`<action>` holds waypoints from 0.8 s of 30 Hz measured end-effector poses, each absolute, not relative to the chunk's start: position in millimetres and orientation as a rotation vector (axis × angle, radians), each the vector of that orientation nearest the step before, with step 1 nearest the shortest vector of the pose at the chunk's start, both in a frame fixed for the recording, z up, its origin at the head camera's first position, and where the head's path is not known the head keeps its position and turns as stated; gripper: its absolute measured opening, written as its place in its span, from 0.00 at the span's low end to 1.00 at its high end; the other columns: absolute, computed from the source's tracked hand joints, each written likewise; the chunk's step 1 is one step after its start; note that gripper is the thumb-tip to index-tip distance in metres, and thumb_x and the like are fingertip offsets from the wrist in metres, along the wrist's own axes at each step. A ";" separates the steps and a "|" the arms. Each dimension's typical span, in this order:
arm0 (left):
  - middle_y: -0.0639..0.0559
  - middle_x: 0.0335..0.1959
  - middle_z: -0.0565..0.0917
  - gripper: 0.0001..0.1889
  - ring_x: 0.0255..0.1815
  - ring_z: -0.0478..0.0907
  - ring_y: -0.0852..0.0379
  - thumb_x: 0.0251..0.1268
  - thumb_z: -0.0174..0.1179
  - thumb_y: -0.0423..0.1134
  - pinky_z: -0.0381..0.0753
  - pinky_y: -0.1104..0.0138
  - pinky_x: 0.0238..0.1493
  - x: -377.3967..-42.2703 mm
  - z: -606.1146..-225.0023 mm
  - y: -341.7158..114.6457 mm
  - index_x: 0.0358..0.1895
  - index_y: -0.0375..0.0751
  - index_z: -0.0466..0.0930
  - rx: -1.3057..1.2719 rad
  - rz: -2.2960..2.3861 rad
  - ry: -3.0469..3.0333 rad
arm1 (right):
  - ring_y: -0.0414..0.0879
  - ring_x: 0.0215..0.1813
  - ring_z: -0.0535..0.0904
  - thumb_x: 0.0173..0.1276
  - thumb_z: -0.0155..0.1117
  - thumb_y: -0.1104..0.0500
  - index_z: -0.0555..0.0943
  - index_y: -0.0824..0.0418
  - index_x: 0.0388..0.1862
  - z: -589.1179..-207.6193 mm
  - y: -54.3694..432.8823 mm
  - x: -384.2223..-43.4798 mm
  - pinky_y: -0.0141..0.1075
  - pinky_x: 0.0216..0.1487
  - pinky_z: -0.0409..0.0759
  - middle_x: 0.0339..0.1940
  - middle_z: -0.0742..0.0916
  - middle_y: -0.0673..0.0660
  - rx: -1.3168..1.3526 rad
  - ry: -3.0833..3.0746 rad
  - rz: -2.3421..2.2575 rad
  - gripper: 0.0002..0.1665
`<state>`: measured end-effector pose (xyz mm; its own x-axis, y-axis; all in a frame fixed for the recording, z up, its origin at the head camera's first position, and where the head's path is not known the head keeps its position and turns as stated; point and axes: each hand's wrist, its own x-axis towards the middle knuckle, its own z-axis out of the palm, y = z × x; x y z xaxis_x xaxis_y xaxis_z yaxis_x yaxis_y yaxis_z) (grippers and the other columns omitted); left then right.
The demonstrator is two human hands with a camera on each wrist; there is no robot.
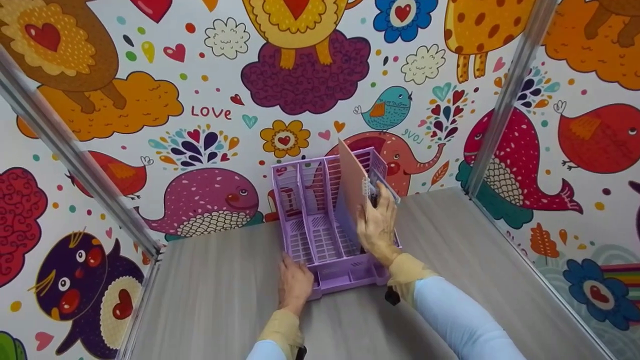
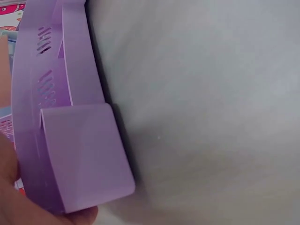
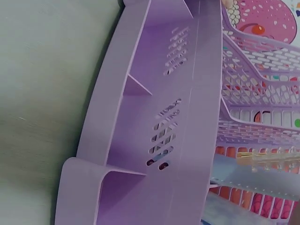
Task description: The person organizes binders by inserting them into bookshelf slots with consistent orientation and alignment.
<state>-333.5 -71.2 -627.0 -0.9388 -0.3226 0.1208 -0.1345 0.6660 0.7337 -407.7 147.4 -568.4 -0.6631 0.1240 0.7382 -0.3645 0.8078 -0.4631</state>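
Observation:
A purple desk file organizer (image 1: 327, 270) with upright dividers stands on the table against the wall. My left hand (image 1: 295, 282) grips its front left corner; in the left wrist view, fingers (image 2: 21, 206) wrap that corner. In the right-hand part of the organizer, my right hand (image 1: 377, 225) holds a pink-covered spiral notebook (image 1: 352, 175) upright, thumb on the pink side and fingers on the other. A blue item (image 1: 382, 182) stands just right of the notebook. The right wrist view shows the organizer's front trays (image 3: 136, 126), with the right hand out of sight.
The grey wood-grain table (image 1: 215, 300) runs out on both sides of the organizer. Behind it rises a wall (image 1: 310, 125) printed with cartoon animals. Metal frame posts (image 1: 510, 95) stand at the left and right corners.

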 end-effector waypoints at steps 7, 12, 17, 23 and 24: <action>0.20 0.75 0.75 0.36 0.70 0.81 0.23 0.84 0.55 0.38 0.81 0.37 0.73 -334.4 -627.1 -71.6 0.85 0.20 0.59 0.382 -1.152 -2.666 | 0.72 0.79 0.69 0.79 0.64 0.58 0.88 0.62 0.65 -577.7 153.5 -417.7 0.67 0.76 0.69 0.79 0.74 0.71 0.283 -2.054 0.630 0.20; 0.20 0.80 0.71 0.36 0.76 0.77 0.22 0.86 0.55 0.39 0.78 0.36 0.77 -334.8 -626.2 -74.0 0.86 0.22 0.57 0.400 -1.175 -2.688 | 0.66 0.70 0.77 0.80 0.65 0.56 0.89 0.59 0.58 -579.3 150.2 -419.1 0.61 0.69 0.73 0.65 0.84 0.65 0.476 -1.963 0.449 0.15; 0.21 0.83 0.68 0.36 0.79 0.75 0.23 0.86 0.55 0.39 0.76 0.36 0.80 -334.2 -624.7 -74.3 0.87 0.22 0.56 0.400 -1.188 -2.706 | 0.59 0.55 0.83 0.84 0.62 0.55 0.88 0.58 0.61 -575.8 139.2 -417.6 0.52 0.55 0.83 0.52 0.87 0.60 0.490 -1.984 0.449 0.15; 0.21 0.82 0.69 0.37 0.80 0.74 0.23 0.85 0.55 0.38 0.76 0.36 0.80 -334.6 -625.1 -73.5 0.86 0.21 0.56 0.387 -1.182 -2.702 | 0.59 0.44 0.90 0.82 0.65 0.61 0.86 0.62 0.59 -574.6 127.8 -417.3 0.55 0.42 0.90 0.47 0.89 0.59 0.384 -2.092 0.628 0.12; 0.20 0.81 0.69 0.37 0.79 0.75 0.23 0.84 0.55 0.38 0.76 0.36 0.79 -334.5 -625.1 -73.1 0.86 0.20 0.56 0.382 -1.176 -2.697 | 0.60 0.42 0.91 0.81 0.65 0.61 0.85 0.62 0.59 -574.9 127.0 -417.8 0.56 0.41 0.90 0.47 0.90 0.60 0.364 -2.107 0.653 0.12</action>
<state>-334.5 -73.1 -625.1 -0.9520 -0.3008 0.0564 -0.1634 0.6552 0.7376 -417.8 127.0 -574.9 -0.5739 -0.0184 0.8187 -0.4780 0.8193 -0.3166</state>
